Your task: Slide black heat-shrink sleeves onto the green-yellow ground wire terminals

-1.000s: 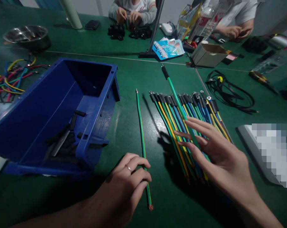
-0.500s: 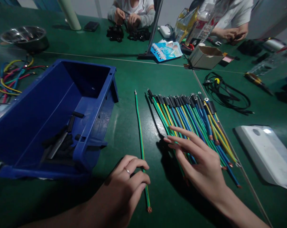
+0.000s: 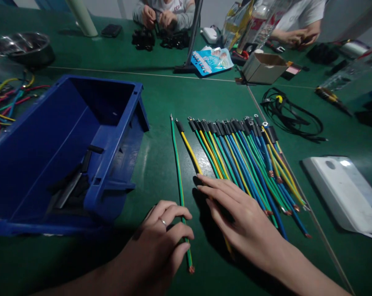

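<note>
A green-and-yellow wire [image 3: 177,160] lies lengthwise on the table, with a metal terminal at its far end and bare copper at the near end. My left hand [image 3: 165,234] is curled over its lower part, fingers and thumb against it. To its right, a yellow wire [image 3: 190,150] with a black sleeve passes under my right hand [image 3: 238,209]. That hand's fingers are stretched out, fingertips touching or just above the yellow wire; they hide its middle. Beyond it lies a row of green, yellow and blue wires [image 3: 235,150] with black sleeves and ring terminals.
At left stands a blue plastic bin [image 3: 112,164] holding black sleeves [image 3: 71,189]. A white device [image 3: 343,193] lies at right, near a coiled black cable [image 3: 290,117]. Farther back are a small cardboard box [image 3: 262,70], a metal bowl [image 3: 22,47], a stand and two people's hands.
My right hand has moved left, and the yellow wire now lies apart from the row, closer to the green-and-yellow one. My left hand stays on its wire. The view has shifted slightly.
</note>
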`<state>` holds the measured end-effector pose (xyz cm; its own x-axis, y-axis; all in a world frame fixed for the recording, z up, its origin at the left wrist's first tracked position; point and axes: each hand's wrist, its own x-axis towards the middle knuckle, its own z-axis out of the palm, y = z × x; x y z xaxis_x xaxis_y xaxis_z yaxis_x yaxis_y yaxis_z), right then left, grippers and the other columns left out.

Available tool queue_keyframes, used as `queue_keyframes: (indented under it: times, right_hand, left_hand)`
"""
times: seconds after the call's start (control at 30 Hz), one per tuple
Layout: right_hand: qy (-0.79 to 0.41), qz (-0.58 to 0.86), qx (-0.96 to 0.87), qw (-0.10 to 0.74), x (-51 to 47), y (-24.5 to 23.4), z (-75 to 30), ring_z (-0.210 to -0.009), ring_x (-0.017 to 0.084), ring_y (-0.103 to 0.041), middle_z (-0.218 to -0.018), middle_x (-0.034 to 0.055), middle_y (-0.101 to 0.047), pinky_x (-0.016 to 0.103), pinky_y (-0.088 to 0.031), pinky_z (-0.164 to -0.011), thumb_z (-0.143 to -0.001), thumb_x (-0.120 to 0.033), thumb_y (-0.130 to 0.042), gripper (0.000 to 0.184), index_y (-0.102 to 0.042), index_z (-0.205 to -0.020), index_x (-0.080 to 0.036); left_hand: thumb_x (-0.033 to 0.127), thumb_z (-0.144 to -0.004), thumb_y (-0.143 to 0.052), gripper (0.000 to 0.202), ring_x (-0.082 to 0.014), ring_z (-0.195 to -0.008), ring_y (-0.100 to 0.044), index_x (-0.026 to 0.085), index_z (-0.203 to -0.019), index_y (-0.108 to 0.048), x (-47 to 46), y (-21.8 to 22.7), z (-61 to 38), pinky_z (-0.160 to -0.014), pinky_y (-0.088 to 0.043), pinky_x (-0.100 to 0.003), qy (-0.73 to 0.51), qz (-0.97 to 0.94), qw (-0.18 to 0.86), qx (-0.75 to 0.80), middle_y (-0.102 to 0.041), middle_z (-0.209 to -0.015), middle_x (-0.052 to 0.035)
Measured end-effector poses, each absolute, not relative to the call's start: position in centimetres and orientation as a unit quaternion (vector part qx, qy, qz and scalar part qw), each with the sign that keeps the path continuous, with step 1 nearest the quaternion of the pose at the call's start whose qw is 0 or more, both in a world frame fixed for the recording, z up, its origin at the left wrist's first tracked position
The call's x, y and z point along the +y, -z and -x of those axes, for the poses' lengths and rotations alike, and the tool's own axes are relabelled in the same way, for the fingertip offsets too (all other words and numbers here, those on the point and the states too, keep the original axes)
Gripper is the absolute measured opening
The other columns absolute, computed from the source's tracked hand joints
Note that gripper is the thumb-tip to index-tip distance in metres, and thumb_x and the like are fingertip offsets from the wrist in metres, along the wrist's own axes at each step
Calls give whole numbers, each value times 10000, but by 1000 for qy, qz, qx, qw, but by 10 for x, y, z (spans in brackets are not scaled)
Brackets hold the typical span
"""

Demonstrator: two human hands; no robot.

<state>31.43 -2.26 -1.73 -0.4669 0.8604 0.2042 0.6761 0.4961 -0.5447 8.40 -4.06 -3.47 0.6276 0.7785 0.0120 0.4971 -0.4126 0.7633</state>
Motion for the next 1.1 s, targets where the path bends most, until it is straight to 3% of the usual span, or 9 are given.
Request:
queue_keyframes:
  times: [0.17, 0.27, 0.4, 0.67, 0.87, 0.97, 1.1]
  right_hand:
    - [-191, 431, -858, 203, -18, 16, -313, -1275, 232, -577, -1388, 125, -633, 445, -560, -1034, -985, -124, -483, 323, -600, -1283, -164]
    - [-163, 417, -874, 191, -18, 16, -310, -1202, 246, -613, -1301, 134, -682, 430, -603, -965, -985, -112, -456, 310, -629, -1241, -138]
    - [-134, 418, -877, 194, -22, 21, -306, -1201, 260, -612, -1304, 150, -672, 449, -595, -984, -988, -103, -441, 343, -603, -1290, -97]
    - [-78, 444, -873, 187, -21, 25, -306, -1180, 299, -615, -1297, 191, -662, 478, -591, -961, -985, -78, -434, 361, -577, -1315, -39]
    - [-60, 474, -861, 174, -22, 22, -308, -1078, 292, -617, -1261, 187, -665, 471, -593, -891, -995, -104, -460, 326, -574, -1294, -42]
    - [-46, 484, -855, 177, -24, 23, -306, -1077, 301, -604, -1257, 199, -663, 468, -587, -878, -991, -113, -475, 334, -569, -1300, -26]
    - [-28, 501, -844, 189, -24, 22, -303, -1033, 318, -580, -1230, 202, -676, 505, -565, -868, -981, -141, -516, 313, -604, -1262, -38]
  left_hand:
    - [155, -823, -728, 308, -268, -1186, -558, 246, -1102, -631, -39, 24, -84, -1008, -513, -437, -191, -848, 330, 367, -637, -1260, -79]
    - [249, -818, -773, 334, -283, -1207, -553, 264, -1121, -635, -36, 21, -87, -1031, -503, -446, -186, -856, 303, 376, -629, -1288, -81]
    - [301, -805, -797, 403, -296, -1238, -545, 279, -1165, -618, -38, 23, -85, -1053, -495, -450, -180, -863, 284, 377, -618, -1318, -80]
    - [200, -782, -798, 578, -293, -1325, -487, 271, -1278, -511, -52, 34, -75, -1118, -447, -460, -148, -886, 268, 347, -586, -1394, -70]
    - [118, -711, -821, 593, -306, -1220, -578, 253, -1199, -512, -50, 31, -77, -1001, -541, -489, -170, -885, 270, 340, -643, -1302, -81]
    - [102, -714, -840, 594, -271, -1157, -630, 256, -1184, -512, -48, 32, -80, -975, -566, -436, -193, -877, 286, 336, -678, -1245, -60]
    - [213, -794, -821, 435, -227, -1044, -673, 264, -1143, -565, -45, 35, -83, -928, -584, -363, -227, -868, 298, 325, -703, -1164, -56]
